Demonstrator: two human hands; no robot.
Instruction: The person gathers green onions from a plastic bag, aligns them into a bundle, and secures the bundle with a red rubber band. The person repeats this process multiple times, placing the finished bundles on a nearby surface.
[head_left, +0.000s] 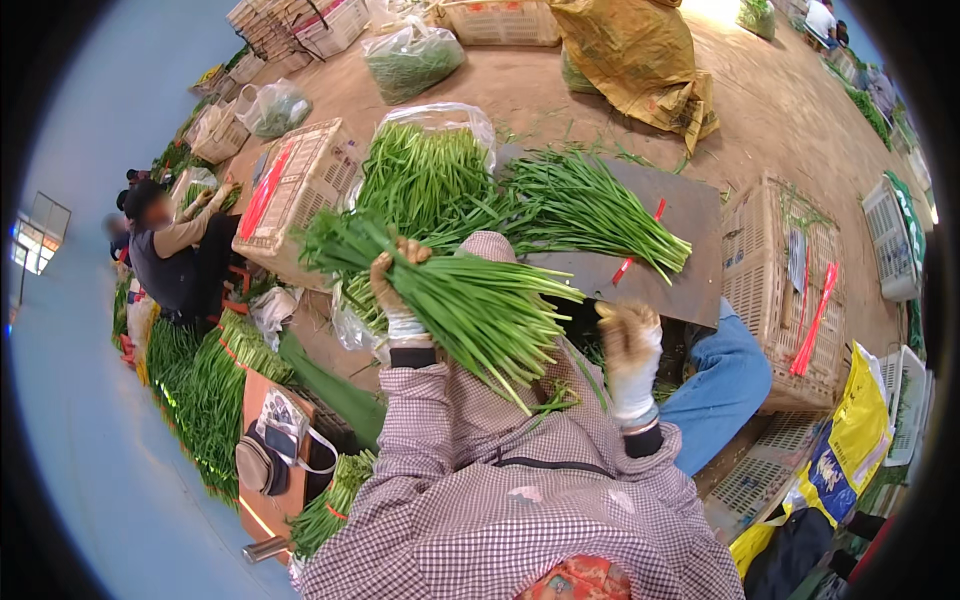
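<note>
My gloved left hand (390, 283) grips a loose bunch of long green leafy stalks that look like garlic chives (480, 300). The pale cut ends fan out to the right over my lap. My right hand (628, 341), also gloved, is raised just beyond those ends, motion-blurred; whether its fingers hold anything cannot be made out. Ahead, another bunch of chives (592, 206) lies on a dark board (694, 225), across a red tie strip (622, 270). A thick pile of chives (424, 169) fills an open clear plastic bag (480, 124) left of the board.
Plastic crates flank me, the left crate (300, 187) and right crate (750, 277) both carrying red strips (814, 319). Tied chive bundles (232, 360) line the left side near a wooden bench (259, 397) with a cap. Another person (176, 247) sits at the left. A yellow sack (637, 60) stands ahead.
</note>
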